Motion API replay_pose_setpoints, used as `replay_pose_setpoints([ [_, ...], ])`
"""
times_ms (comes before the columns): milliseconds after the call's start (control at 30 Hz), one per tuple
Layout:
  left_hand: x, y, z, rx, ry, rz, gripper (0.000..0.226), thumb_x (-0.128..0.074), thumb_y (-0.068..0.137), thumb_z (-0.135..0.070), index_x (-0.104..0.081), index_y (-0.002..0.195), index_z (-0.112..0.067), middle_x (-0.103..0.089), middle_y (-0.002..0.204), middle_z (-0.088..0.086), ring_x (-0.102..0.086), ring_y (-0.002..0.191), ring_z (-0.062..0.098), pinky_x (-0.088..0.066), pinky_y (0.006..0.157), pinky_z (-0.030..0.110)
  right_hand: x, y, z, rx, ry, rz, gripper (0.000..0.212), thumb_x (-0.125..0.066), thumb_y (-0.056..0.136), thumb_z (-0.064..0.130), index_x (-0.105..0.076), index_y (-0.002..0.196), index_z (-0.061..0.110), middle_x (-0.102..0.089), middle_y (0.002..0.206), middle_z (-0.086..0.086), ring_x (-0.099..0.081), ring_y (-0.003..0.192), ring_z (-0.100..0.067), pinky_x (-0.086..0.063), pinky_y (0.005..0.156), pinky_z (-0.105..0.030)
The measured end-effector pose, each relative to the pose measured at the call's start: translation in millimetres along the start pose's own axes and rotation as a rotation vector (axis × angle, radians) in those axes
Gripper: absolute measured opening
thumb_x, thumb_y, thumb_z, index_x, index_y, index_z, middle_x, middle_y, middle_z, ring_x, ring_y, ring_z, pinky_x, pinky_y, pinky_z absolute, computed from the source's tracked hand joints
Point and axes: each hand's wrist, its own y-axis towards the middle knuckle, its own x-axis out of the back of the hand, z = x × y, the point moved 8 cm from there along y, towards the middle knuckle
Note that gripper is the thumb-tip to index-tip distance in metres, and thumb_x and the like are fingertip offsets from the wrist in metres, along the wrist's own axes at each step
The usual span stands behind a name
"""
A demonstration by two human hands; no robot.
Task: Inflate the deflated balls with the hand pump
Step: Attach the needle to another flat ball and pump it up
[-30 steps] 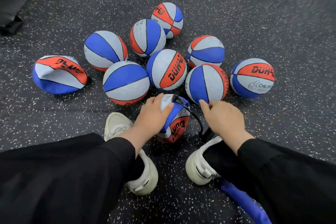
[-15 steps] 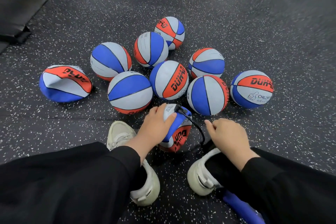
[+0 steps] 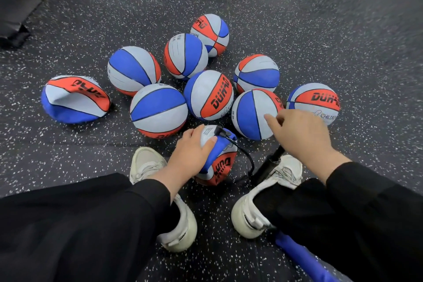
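Your left hand grips the crumpled, half-flat red, blue and grey rubber ball on the black speckled rubber floor, fingers curled over its top, thumb pressed against its grey panel. That ball sits between your two off-white sneakers, the left sneaker just beside it and the right sneaker a little apart. A thin black hose runs from the ball's top, loops down towards the floor and meets the black cylindrical hand pump, which leans tilted over the toe of your right sneaker.

Your right hand is curled closed around the upper end of the pump; the handle itself is hidden under your fist, so the exact hold is not visible. The index finger sticks out and overlaps a round blue and grey ball in view; contact cannot be judged.

Beyond your hands, several full round balls of the same colours cluster together, touching or nearly so. A badly collapsed ball lies apart from them towards the left edge of the floor. A bright blue fabric object lies by your right leg near the bottom edge. Black sleeves cover both your arms.
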Motion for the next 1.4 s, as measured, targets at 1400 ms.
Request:
replay_pose_setpoints([
  [1400, -2.0, -3.1, 1.2, -0.007, 0.015, 0.006, 0.058, -0.044, 0.102, -0.055, -0.032, 0.155, -0.034, -0.033, 0.156, 0.008, -0.037, 0.140, 0.035, -0.031, 0.117, 0.044, -78.8, -50.8, 14.2, 0.051, -0.102, 0.163, 0.038, -0.041, 0.105, 0.042, -0.062, 0.086, 0.018, -0.064, 0.085, -0.002, -0.067, 0.077, -0.029, -0.046, 0.060, -0.034],
])
